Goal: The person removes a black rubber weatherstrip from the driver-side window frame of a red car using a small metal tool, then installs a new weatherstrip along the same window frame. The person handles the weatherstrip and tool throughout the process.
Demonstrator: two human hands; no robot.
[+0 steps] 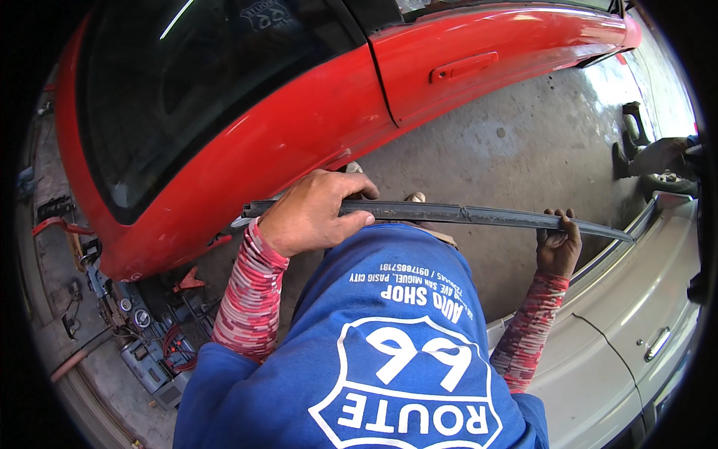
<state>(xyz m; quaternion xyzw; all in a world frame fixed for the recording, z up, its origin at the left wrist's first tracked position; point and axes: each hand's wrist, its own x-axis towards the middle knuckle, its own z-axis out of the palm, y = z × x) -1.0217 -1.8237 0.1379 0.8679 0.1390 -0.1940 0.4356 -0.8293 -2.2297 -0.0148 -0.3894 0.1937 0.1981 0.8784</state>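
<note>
A long, narrow black trim strip (430, 212) stretches across in front of my body, slightly curved, its right end reaching toward the pale car. My left hand (318, 209) grips it near its left end, thumb on the near side and fingers over the far side. Farther along, my right hand (559, 243) holds the strip from below, its fingertips curled over the upper edge. Beyond my left hand stands a red car (314, 112) with a dark side window (194, 90) and a door handle (464, 67).
A pale car (591, 359) stands close on my right. Tools and equipment (149, 355) clutter the floor at the lower left. Another person's arm (658, 156) shows at the right edge, near dark boots (632, 142). Concrete floor (501, 135) runs between the cars.
</note>
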